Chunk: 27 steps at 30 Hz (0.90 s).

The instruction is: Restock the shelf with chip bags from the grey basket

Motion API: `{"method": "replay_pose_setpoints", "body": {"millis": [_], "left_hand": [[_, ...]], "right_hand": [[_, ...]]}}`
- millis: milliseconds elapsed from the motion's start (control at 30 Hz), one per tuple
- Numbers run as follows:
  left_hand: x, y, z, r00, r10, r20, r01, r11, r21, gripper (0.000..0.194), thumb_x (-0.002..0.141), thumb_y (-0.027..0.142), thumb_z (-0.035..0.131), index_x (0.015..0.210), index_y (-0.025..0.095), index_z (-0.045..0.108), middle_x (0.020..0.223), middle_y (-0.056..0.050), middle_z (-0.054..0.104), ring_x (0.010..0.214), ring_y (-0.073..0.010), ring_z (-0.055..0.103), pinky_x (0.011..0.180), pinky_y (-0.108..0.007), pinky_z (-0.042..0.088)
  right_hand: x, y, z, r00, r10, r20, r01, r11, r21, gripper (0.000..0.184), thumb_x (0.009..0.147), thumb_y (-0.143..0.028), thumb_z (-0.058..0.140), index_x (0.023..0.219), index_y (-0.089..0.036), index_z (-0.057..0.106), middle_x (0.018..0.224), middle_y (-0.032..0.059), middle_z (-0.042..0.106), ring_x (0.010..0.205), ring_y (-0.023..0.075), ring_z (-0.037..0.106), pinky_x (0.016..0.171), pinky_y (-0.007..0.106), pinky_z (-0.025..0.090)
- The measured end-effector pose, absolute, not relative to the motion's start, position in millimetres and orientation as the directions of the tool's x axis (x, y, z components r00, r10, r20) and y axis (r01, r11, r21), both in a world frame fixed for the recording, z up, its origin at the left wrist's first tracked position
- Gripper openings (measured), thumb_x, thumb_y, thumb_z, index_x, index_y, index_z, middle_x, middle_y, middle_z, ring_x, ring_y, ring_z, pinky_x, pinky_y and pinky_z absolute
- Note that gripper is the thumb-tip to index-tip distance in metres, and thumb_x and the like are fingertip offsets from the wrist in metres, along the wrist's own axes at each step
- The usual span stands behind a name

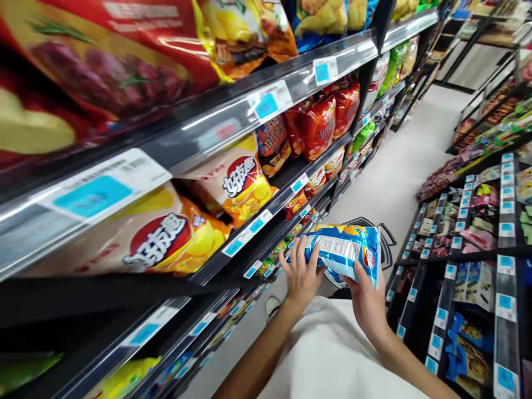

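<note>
Curled left hand (300, 274) and right hand (366, 302) grip a blue chip bag (343, 252).

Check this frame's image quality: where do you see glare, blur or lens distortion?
In the head view, wide-angle distortion bends the long grey shelf rail toward the aisle's far end, and white glare streaks along it. The large red snack bag at upper left looks soft, while the blue foil snack bag in the hands stays fairly sharp.
</note>
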<state>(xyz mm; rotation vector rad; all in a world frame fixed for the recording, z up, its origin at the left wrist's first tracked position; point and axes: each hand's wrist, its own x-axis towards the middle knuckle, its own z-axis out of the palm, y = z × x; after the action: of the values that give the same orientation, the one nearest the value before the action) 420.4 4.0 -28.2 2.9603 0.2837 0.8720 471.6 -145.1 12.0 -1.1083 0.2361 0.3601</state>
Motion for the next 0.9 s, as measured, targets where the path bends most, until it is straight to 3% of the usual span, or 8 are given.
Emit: {"method": "replay_pose_setpoints", "body": {"millis": [167, 300, 400, 500, 600, 667, 800, 900], "left_hand": [[404.6, 14.4, -12.6, 0.771, 0.198, 0.605, 0.192, -0.979, 0.075, 0.05, 0.096, 0.024, 0.059, 0.145, 0.019, 0.048, 0.14, -0.02, 0.063, 0.13, -0.0336, 0.059, 0.124, -0.066, 0.008], [388.4, 12.8, -8.9, 0.777, 0.257, 0.574, 0.208, -0.966, 0.151, 0.058, 0.087, 0.01, 0.061, 0.143, 0.017, 0.051, 0.132, -0.016, 0.068, 0.124, -0.0289, 0.063, 0.122, -0.052, 0.03], [377.6, 12.5, -8.5, 0.768, 0.431, 0.474, 0.316, -0.898, 0.305, 0.062, 0.079, 0.004, 0.062, 0.139, 0.02, 0.057, 0.129, -0.013, 0.07, 0.12, -0.0296, 0.065, 0.108, -0.044, 0.047], [369.6, 13.6, -3.0, 0.683, 0.687, 0.25, 0.455, -0.667, 0.591, 0.054, 0.079, 0.014, 0.072, 0.132, 0.021, 0.063, 0.13, -0.014, 0.07, 0.119, -0.0321, 0.066, 0.099, -0.042, 0.052], [362.9, 14.4, 6.3, 0.635, 0.772, -0.02, 0.439, -0.339, 0.832, 0.052, 0.075, 0.034, 0.083, 0.122, 0.019, 0.066, 0.121, -0.012, 0.074, 0.11, -0.0309, 0.07, 0.092, -0.039, 0.055], [358.7, 14.5, 11.2, 0.649, 0.751, -0.12, 0.37, -0.174, 0.913, 0.049, 0.075, 0.041, 0.083, 0.116, 0.018, 0.068, 0.111, -0.01, 0.077, 0.1, -0.028, 0.072, 0.087, -0.036, 0.056], [351.8, 14.2, 15.0, 0.651, 0.735, -0.188, 0.28, -0.003, 0.96, 0.048, 0.071, 0.044, 0.085, 0.106, 0.015, 0.071, 0.101, -0.008, 0.078, 0.091, -0.0254, 0.072, 0.081, -0.033, 0.057], [348.9, 12.7, 16.1, 0.653, 0.725, -0.22, 0.257, 0.061, 0.964, 0.051, 0.068, 0.045, 0.087, 0.106, 0.016, 0.072, 0.101, -0.007, 0.079, 0.092, -0.0253, 0.072, 0.082, -0.033, 0.057]], "right_hand": [[456.2, -142.7, 23.5, 0.902, 0.257, -0.347, -0.428, 0.436, -0.792, 0.064, 0.078, -0.048, 0.08, 0.134, -0.027, 0.054, 0.132, 0.0087, 0.065, 0.104, 0.0283, 0.07, 0.072, 0.04, 0.066], [461.1, -145.6, 14.4, 0.89, 0.323, -0.321, -0.436, 0.399, -0.807, 0.052, 0.077, -0.044, 0.085, 0.119, -0.028, 0.06, 0.109, 0.004, 0.072, 0.083, 0.0217, 0.072, 0.065, 0.035, 0.063], [472.2, -149.2, 12.1, 0.844, 0.492, -0.211, -0.422, 0.368, -0.829, 0.041, 0.074, -0.041, 0.088, 0.098, -0.026, 0.059, 0.079, -0.0015, 0.072, 0.062, 0.017, 0.068, 0.061, 0.033, 0.06], [486.2, -152.1, 11.8, 0.857, 0.506, -0.1, -0.302, 0.336, -0.892, 0.035, 0.076, -0.043, 0.087, 0.09, -0.025, 0.06, 0.069, -0.0029, 0.068, 0.059, 0.014, 0.064, 0.062, 0.029, 0.056], [500.4, -151.8, 5.0, 0.922, 0.382, -0.056, -0.172, 0.276, -0.946, 0.037, 0.074, -0.046, 0.088, 0.091, -0.024, 0.063, 0.076, -0.0021, 0.065, 0.068, 0.0127, 0.062, 0.066, 0.026, 0.053], [508.4, -149.1, -2.9, 0.935, 0.351, -0.049, -0.135, 0.224, -0.965, 0.042, 0.07, -0.05, 0.088, 0.093, -0.025, 0.063, 0.085, 0.0002, 0.066, 0.078, 0.015, 0.062, 0.073, 0.029, 0.054], [514.7, -141.4, -15.0, 0.83, 0.528, -0.179, -0.266, 0.092, -0.96, 0.066, 0.063, -0.06, 0.088, 0.113, -0.026, 0.062, 0.121, 0.0115, 0.068, 0.103, 0.0251, 0.066, 0.092, 0.043, 0.056], [509.6, -136.4, -15.3, 0.666, 0.691, -0.282, -0.393, 0.003, -0.92, 0.08, 0.063, -0.063, 0.088, 0.128, -0.027, 0.057, 0.136, 0.014, 0.065, 0.114, 0.0298, 0.066, 0.099, 0.049, 0.056]]}}
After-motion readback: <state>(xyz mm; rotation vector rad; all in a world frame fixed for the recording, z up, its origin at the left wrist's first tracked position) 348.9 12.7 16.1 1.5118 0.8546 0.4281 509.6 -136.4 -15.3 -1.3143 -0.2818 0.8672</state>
